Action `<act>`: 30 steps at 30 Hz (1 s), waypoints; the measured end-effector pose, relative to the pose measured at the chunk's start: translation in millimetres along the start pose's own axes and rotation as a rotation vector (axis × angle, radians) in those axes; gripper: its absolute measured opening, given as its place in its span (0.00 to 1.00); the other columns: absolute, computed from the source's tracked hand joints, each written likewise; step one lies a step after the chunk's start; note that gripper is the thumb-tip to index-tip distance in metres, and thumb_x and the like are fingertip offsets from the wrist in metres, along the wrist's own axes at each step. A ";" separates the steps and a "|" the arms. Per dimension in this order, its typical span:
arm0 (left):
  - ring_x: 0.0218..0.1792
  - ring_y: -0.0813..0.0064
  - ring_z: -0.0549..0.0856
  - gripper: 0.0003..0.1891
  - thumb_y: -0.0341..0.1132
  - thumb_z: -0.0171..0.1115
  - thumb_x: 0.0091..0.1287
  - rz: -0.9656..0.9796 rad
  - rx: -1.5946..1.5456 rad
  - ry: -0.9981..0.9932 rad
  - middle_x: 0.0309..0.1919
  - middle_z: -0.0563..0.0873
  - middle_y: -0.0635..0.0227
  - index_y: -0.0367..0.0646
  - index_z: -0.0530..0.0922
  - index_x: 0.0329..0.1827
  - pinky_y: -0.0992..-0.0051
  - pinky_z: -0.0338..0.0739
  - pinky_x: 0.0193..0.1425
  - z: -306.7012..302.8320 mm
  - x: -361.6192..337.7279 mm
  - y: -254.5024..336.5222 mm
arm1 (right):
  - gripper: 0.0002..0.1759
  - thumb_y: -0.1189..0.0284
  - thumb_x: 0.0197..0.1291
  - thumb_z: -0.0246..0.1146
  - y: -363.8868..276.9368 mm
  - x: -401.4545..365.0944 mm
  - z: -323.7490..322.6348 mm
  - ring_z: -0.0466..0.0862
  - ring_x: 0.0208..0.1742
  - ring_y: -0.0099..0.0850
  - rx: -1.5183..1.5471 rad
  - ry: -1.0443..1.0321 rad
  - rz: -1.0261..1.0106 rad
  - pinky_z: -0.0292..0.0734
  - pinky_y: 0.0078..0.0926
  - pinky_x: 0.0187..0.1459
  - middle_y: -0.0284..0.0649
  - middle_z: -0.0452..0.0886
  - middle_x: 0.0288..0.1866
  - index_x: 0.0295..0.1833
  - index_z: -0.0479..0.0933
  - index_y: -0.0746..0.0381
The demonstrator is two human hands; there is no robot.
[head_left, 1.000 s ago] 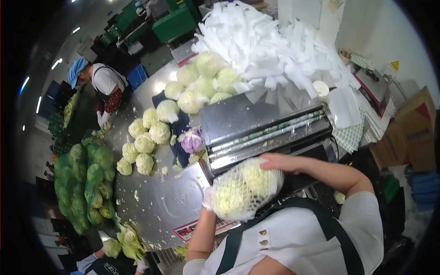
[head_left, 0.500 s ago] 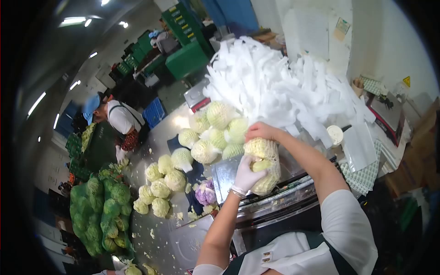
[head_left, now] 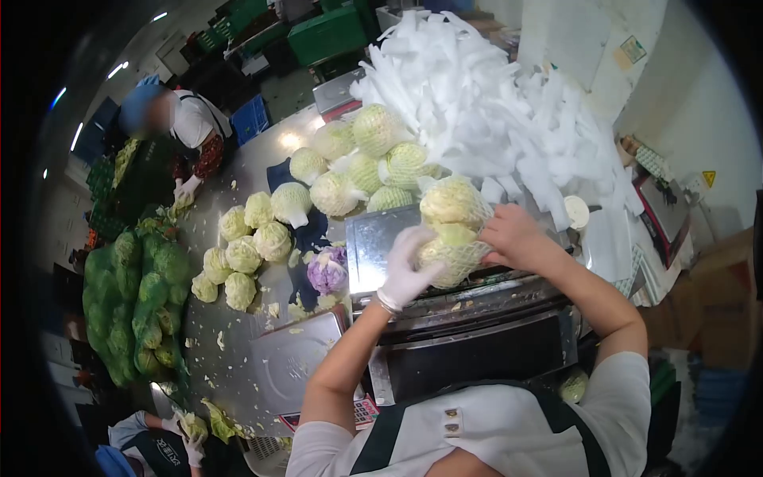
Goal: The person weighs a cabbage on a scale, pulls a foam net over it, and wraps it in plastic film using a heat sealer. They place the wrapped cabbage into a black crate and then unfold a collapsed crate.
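Two pale cabbage heads sit together in white foam netting in front of me, a far cabbage (head_left: 449,200) and a near cabbage (head_left: 451,253). My left hand (head_left: 409,266), in a white glove, curls around the left side of the near one. At its right side, my bare right hand (head_left: 517,236) has its fingertips closed on the foam net (head_left: 477,256). Under the cabbages is a metal surface (head_left: 375,246). Several netted cabbages (head_left: 338,193) lie just beyond, and a big heap of white foam nets (head_left: 457,95) rises behind them.
Several bare cabbages (head_left: 241,254) and a purple head (head_left: 327,270) lie on the metal table (head_left: 230,350). Green mesh sacks (head_left: 119,310) hang at its left edge. One co-worker (head_left: 195,123) stands across; another person's gloved hands (head_left: 192,451) hold a leafy head lower left. A scale (head_left: 664,211) stands right.
My right hand has moved from the far end of the netted cabbages down to their right side. My left hand stays on the near cabbage. The view has shifted, showing another person lower left.
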State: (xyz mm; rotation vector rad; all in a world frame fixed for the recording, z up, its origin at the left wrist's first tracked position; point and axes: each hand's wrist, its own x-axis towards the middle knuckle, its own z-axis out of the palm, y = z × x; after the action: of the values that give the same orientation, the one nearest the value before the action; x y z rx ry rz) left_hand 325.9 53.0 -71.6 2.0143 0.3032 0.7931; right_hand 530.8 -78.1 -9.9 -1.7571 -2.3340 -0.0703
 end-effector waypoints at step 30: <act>0.47 0.64 0.80 0.17 0.39 0.49 0.66 -0.316 -0.222 -0.101 0.45 0.80 0.53 0.37 0.73 0.52 0.71 0.72 0.54 -2.7 55.1 -100.5 | 0.23 0.60 0.61 0.50 183.8 55.8 133.2 0.74 0.54 0.40 0.819 0.279 0.747 0.67 0.32 0.55 0.51 0.75 0.53 0.53 0.71 0.68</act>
State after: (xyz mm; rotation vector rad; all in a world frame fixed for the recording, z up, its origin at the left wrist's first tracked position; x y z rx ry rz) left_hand 375.6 137.2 -131.5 1.7364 0.4419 0.5013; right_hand 672.3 49.3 -145.5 -1.8343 -1.1223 0.6152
